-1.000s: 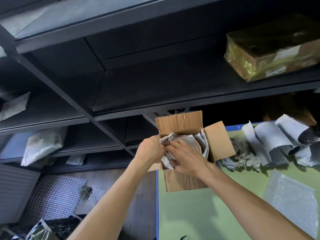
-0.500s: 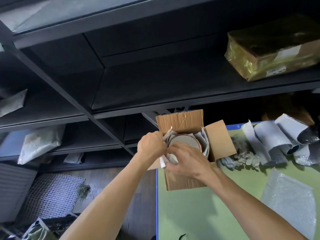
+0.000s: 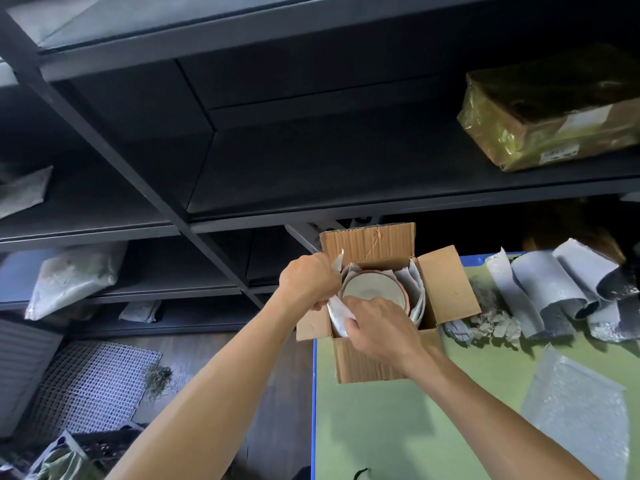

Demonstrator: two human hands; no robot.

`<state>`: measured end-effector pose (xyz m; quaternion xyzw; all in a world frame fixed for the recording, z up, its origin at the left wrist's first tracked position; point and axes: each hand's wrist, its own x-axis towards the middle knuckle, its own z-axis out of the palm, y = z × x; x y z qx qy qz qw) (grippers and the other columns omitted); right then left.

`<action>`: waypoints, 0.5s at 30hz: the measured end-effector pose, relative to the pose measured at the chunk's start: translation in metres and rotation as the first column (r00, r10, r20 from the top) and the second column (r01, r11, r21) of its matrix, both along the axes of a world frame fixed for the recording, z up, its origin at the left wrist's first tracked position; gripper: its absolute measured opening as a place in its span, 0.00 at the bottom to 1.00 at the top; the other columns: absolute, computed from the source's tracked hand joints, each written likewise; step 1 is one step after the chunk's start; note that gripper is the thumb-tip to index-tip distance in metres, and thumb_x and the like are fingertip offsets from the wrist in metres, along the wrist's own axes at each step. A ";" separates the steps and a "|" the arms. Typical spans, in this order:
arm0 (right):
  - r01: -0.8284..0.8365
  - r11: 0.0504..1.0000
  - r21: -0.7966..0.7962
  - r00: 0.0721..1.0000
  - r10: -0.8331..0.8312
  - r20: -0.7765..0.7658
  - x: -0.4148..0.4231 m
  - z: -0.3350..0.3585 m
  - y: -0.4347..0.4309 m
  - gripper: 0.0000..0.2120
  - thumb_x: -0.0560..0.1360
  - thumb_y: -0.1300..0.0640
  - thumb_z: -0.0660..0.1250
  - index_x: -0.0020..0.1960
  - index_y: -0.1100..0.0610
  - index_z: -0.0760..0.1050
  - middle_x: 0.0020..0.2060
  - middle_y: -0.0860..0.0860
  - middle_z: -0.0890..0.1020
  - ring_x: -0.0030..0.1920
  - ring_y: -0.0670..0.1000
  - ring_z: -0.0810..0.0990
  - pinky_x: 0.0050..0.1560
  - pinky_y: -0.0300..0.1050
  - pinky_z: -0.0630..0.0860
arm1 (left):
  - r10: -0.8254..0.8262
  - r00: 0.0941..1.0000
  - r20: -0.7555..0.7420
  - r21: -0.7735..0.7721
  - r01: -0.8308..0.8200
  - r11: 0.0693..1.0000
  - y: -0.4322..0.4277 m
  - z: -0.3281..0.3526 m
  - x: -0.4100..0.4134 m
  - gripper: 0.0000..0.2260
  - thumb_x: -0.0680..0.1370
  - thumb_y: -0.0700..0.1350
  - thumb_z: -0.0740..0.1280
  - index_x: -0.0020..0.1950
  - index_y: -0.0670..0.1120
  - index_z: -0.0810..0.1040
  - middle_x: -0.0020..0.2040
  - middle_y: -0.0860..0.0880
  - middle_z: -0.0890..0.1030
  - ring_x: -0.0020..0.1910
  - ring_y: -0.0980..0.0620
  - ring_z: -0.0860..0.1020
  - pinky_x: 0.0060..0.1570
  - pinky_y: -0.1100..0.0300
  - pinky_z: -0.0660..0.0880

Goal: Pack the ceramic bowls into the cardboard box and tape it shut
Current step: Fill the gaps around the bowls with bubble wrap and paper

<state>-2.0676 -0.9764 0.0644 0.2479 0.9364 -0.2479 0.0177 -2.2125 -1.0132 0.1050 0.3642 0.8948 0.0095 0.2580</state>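
Big dark shelves at the back. In front, a green table with a blue edge. Up on a shelf at the right, a shiny wrapped parcel. On the far left corner of the table, an open cardboard box, flaps up and out. Right of the box, grey foam rolls and a sheet of bubble wrap. Over the box, a left hand and a right hand, both with fingers curled tight on the white paper. Down inside the box, a round ceramic bowl, pale with a pink rim, paper tucked around it.
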 end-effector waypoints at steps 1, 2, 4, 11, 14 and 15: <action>-0.001 1.000 0.017 1.000 0.001 0.002 0.000 0.001 -0.001 0.12 0.79 0.56 0.57 0.58 0.57 0.74 0.49 0.58 0.83 0.49 0.61 0.79 0.45 0.52 0.74 | -0.008 0.999 -0.032 0.025 0.008 1.000 0.000 0.001 0.000 0.10 0.78 0.42 0.57 0.46 0.41 0.77 0.30 0.47 0.84 0.29 0.50 0.83 0.42 0.55 0.83; -0.001 0.999 0.041 1.000 0.001 0.006 0.000 0.002 -0.001 0.12 0.79 0.56 0.57 0.58 0.57 0.74 0.49 0.57 0.82 0.49 0.61 0.79 0.45 0.52 0.75 | -0.018 0.998 -0.058 0.042 0.020 0.999 0.000 0.001 0.000 0.09 0.78 0.41 0.57 0.46 0.42 0.76 0.31 0.47 0.84 0.31 0.50 0.84 0.43 0.54 0.83; -0.013 0.998 0.068 1.000 0.011 0.018 0.000 0.002 0.000 0.12 0.79 0.55 0.56 0.57 0.57 0.75 0.48 0.57 0.81 0.50 0.61 0.78 0.43 0.50 0.71 | -0.038 0.995 -0.095 0.046 0.043 0.998 -0.001 0.005 0.002 0.06 0.76 0.38 0.59 0.44 0.43 0.76 0.33 0.47 0.84 0.33 0.49 0.84 0.43 0.53 0.84; -0.070 0.970 0.232 0.992 0.093 -0.090 -0.002 0.002 -0.012 0.06 0.73 0.61 0.68 0.50 0.57 0.77 0.32 0.54 0.72 0.38 0.57 0.75 0.30 0.47 0.64 | -0.089 0.989 -0.121 0.050 0.096 0.994 -0.005 0.002 0.006 0.05 0.72 0.38 0.62 0.38 0.44 0.76 0.32 0.47 0.83 0.34 0.48 0.83 0.41 0.53 0.84; -0.020 0.982 0.189 0.999 0.029 -0.044 0.001 -0.003 -0.016 0.11 0.80 0.50 0.58 0.56 0.54 0.74 0.40 0.54 0.78 0.46 0.57 0.73 0.36 0.48 0.65 | -0.083 0.993 -0.087 0.053 0.087 0.995 -0.010 -0.011 0.006 0.06 0.73 0.38 0.60 0.39 0.44 0.75 0.32 0.47 0.83 0.34 0.47 0.84 0.40 0.52 0.84; 0.008 0.981 0.195 0.998 0.005 -0.067 0.001 -0.004 -0.018 0.12 0.80 0.47 0.58 0.55 0.53 0.74 0.40 0.54 0.79 0.46 0.57 0.75 0.35 0.48 0.65 | -0.079 0.994 -0.075 0.059 0.084 0.995 -0.011 -0.013 0.005 0.06 0.74 0.38 0.59 0.40 0.43 0.75 0.32 0.47 0.83 0.33 0.47 0.84 0.41 0.52 0.83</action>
